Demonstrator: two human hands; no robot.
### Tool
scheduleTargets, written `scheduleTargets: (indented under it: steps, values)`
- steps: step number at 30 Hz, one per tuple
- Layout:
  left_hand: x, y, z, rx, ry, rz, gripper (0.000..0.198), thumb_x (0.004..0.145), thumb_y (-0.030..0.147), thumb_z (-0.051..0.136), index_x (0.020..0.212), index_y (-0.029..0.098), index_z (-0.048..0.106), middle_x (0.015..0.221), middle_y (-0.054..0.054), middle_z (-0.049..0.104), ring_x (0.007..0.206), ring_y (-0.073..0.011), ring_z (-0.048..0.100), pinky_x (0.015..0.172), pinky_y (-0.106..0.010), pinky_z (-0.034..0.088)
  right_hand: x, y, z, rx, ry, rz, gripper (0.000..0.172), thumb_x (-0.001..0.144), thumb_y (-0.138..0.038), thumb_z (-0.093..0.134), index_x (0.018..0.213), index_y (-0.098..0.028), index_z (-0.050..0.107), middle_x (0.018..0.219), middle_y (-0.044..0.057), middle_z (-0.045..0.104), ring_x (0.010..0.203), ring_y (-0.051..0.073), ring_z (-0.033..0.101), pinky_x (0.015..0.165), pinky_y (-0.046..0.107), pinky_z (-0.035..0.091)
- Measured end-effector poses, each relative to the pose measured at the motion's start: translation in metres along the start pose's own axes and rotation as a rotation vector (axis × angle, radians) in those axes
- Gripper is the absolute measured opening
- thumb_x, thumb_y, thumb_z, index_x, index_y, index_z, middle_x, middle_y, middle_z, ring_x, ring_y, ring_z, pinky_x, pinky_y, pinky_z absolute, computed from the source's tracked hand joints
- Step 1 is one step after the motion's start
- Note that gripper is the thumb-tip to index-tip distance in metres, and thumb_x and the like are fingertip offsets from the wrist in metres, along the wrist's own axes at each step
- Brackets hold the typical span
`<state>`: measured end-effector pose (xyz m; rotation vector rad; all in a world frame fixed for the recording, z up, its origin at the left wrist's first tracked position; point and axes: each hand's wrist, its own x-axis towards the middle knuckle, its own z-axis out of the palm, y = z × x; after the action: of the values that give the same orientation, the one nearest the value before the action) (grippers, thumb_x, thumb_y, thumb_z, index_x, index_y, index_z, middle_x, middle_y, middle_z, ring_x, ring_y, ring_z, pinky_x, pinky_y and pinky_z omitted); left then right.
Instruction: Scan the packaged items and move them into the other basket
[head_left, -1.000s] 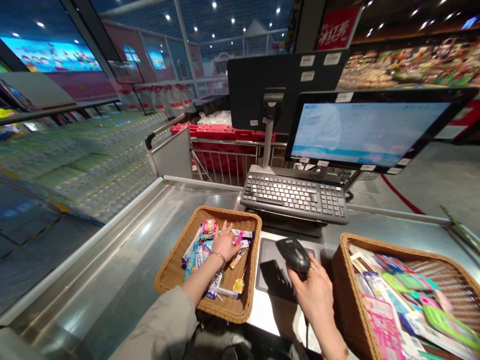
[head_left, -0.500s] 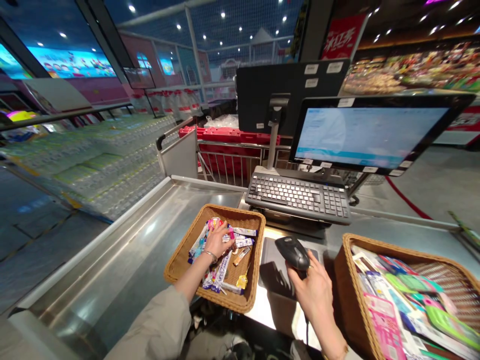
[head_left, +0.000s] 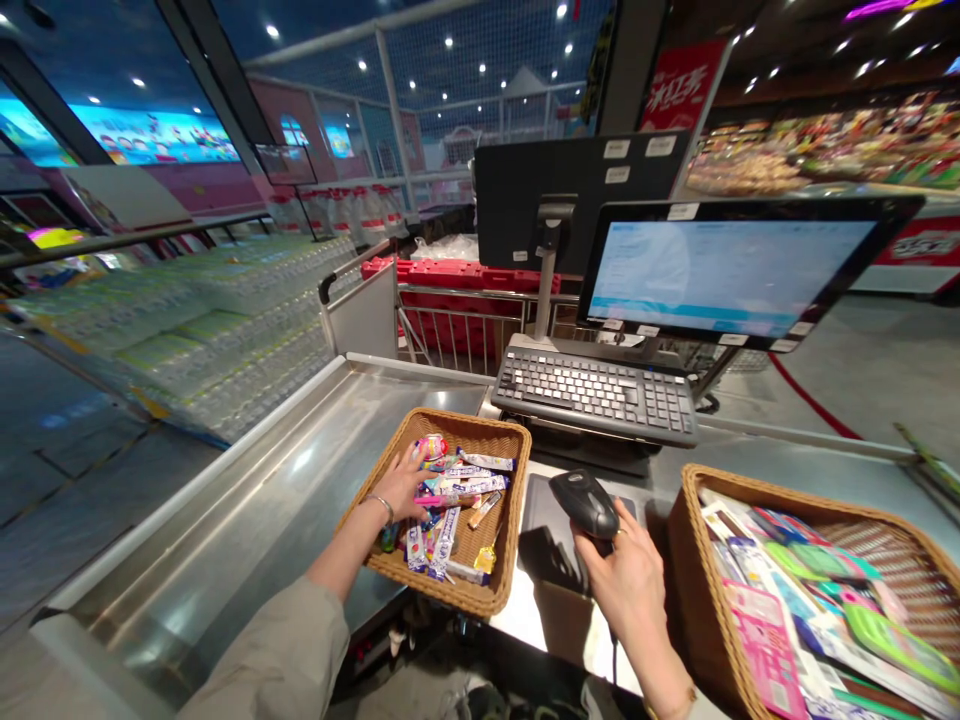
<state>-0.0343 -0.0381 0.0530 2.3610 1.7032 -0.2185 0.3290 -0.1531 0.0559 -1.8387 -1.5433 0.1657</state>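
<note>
Barcode scanner (head_left: 586,505) clenched in right hand (head_left: 628,580), just beside wicker tray (head_left: 480,425). Left hand (head_left: 400,484) open, fingers spread on wrapped candy sticks (head_left: 459,487) inside that tray, grasping none visibly. Second wicker tray (head_left: 694,560) stands right of scanner.

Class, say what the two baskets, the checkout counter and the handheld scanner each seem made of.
The baskets look like woven wicker or rattan, honey-brown, strands visible. The checkout counter seems brushed stainless steel, streaked with reflections. The handheld scanner looks like dark moulded plastic, softly glossy.
</note>
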Motion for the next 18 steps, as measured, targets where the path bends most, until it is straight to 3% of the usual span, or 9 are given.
scheduleTargets:
  steps: [3,7,11,18]
  values:
    - [-0.003,0.002,-0.003,-0.011,-0.054,-0.073,0.097,0.055,0.057,0.081,0.141,0.026,0.048,0.161,-0.015,0.02,0.149,-0.0387,0.007,0.116,-0.062,0.014,-0.001,0.0,0.001,-0.001,0.002,-0.001,0.048,0.081,-0.052,0.05,0.097,-0.012,0.073,0.116,0.017,0.069,0.125,0.034,0.053,0.104,0.05,0.039]
    - [-0.001,0.021,0.004,0.017,-0.053,-0.078,0.077,0.066,0.061,0.071,0.133,0.027,0.056,0.158,-0.013,0.029,0.149,-0.0359,0.014,0.117,-0.061,0.011,-0.005,0.001,0.002,0.0,0.01,-0.021,0.048,0.082,-0.051,0.049,0.096,-0.012,0.072,0.115,0.018,0.069,0.125,0.033,0.053,0.104,0.051,0.039]
    - [-0.002,0.048,0.019,0.069,-0.02,-0.092,0.065,0.069,0.065,0.067,0.12,0.025,0.065,0.155,-0.014,0.036,0.147,-0.0393,0.017,0.115,-0.067,0.001,-0.007,0.006,-0.002,0.0,0.026,-0.017,0.047,0.082,-0.052,0.049,0.094,-0.013,0.072,0.113,0.019,0.069,0.124,0.033,0.054,0.104,0.051,0.04]
    - [-0.002,0.087,0.04,0.203,-0.011,-0.033,0.07,0.062,0.061,0.076,0.12,0.025,0.064,0.155,-0.014,0.036,0.148,-0.0415,0.012,0.11,-0.071,-0.011,-0.01,0.011,-0.007,0.018,0.047,0.015,0.047,0.08,-0.052,0.051,0.092,-0.012,0.072,0.114,0.02,0.069,0.122,0.034,0.055,0.103,0.051,0.041]
